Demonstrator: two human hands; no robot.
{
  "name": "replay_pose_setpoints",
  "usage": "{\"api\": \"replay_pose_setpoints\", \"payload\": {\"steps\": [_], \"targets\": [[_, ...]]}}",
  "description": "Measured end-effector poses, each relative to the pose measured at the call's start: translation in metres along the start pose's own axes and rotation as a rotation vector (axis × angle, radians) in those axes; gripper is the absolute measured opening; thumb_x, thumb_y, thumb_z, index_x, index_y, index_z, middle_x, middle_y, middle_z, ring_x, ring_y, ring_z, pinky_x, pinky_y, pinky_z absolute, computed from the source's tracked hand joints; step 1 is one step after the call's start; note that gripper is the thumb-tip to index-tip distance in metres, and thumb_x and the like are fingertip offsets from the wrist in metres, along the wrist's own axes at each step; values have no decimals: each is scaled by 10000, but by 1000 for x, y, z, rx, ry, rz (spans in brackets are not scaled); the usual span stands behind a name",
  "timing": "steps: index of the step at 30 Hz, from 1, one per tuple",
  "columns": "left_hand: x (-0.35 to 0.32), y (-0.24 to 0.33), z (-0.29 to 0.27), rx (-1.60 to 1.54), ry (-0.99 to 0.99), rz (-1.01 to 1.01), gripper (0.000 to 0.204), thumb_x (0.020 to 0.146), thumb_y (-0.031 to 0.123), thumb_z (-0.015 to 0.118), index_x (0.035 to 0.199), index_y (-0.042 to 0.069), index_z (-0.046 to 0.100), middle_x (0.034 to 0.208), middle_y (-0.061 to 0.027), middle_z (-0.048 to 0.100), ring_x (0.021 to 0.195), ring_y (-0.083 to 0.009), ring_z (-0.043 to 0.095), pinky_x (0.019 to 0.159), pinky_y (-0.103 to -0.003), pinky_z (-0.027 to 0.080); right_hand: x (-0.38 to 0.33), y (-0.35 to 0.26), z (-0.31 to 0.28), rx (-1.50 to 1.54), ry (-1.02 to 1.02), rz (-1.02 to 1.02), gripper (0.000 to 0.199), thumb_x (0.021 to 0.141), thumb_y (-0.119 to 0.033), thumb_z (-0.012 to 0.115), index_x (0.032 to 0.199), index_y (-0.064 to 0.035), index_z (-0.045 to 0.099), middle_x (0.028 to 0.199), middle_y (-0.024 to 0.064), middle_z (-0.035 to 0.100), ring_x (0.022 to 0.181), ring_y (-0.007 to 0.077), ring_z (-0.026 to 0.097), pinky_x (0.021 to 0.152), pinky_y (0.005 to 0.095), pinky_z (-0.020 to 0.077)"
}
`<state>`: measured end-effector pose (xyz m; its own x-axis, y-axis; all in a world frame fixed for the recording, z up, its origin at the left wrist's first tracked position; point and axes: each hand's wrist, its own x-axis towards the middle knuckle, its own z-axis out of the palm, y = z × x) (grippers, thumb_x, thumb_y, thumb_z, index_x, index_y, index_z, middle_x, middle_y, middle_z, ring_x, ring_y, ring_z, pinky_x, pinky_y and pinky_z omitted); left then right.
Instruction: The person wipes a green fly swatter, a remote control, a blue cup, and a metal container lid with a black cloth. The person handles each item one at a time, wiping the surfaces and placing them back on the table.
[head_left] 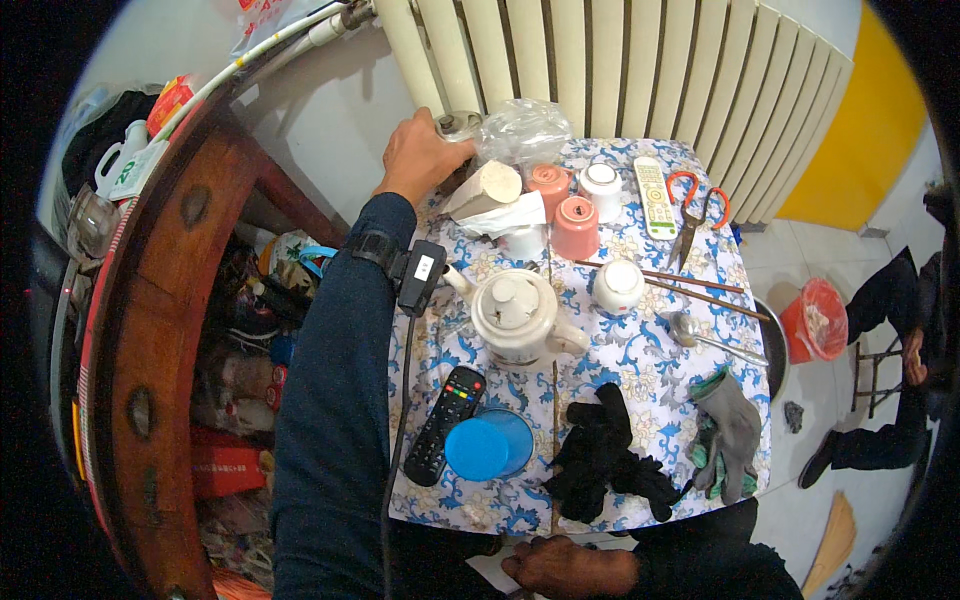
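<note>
At the table's far left corner, my left hand [425,152] is closed round a clear glass jar [459,124] with a dark, shiny lid; the fingers on its far side are hidden. Low in the view, below the table's front edge, is my right hand [570,567] with its fingers curled in. A white, flat piece shows beside those fingers, and I cannot make out whether they hold it. Next to the jar are a crumpled clear plastic bag [524,130] and a roll of white paper [492,187]. A white teapot [515,305] stands nearer to me.
Pink cups [576,228], white cups [618,287], chopsticks [700,290], a ladle [715,338], scissors [688,225] and a white remote [655,198] lie rightward. Nearer are a black remote [445,425], blue-lidded container [490,444], black gloves [605,455] and grey gloves [725,430]. Someone sits at right [890,350].
</note>
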<state>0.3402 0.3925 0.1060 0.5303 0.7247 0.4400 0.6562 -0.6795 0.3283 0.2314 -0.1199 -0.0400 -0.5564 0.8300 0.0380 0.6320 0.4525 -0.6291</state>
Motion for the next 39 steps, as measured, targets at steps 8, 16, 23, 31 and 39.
{"api": "replay_pose_setpoints", "payload": {"steps": [8,16,23,31,39], "targets": [[-10,-46,-20,-91,8,63,889,711,559,930,1247,-115,709,1170,-349,765,1113,-492,758,993,-524,598,2,0,7,4,-75,69,420,825,-387,842,1015,-26,746,924,191,729,807,347,758,663,470,602],[-41,-90,-62,-207,-225,46,1026,737,356,986,1581,-35,552,1457,-324,674,1356,-357,687,1163,-429,528,21,15,-21,280,-583,122,436,1053,-173,713,1400,68,607,1287,341,696,1131,470,765,849,515,688],[-61,-121,-104,-250,-406,57,982,753,262,971,1597,-32,564,1501,-245,678,1402,-307,642,1227,-397,468,5,-12,8,-554,-112,21,446,1055,-168,721,1404,78,592,1319,339,687,1170,475,748,896,522,679],[-80,-75,-96,230,-232,-127,1033,814,668,880,1501,-66,646,1384,-390,703,1318,-479,705,1134,-509,549,21,9,-37,268,-612,98,439,1051,-164,726,1385,86,590,1315,333,688,1158,468,745,923,525,670],[-83,-81,-98,-61,-247,28,916,807,483,935,1491,-56,649,1337,-295,756,1244,-378,742,1104,-459,558,0,6,19,-234,-245,-47,414,1043,-143,728,1365,87,606,1296,322,699,1150,448,750,903,498,677]]}}
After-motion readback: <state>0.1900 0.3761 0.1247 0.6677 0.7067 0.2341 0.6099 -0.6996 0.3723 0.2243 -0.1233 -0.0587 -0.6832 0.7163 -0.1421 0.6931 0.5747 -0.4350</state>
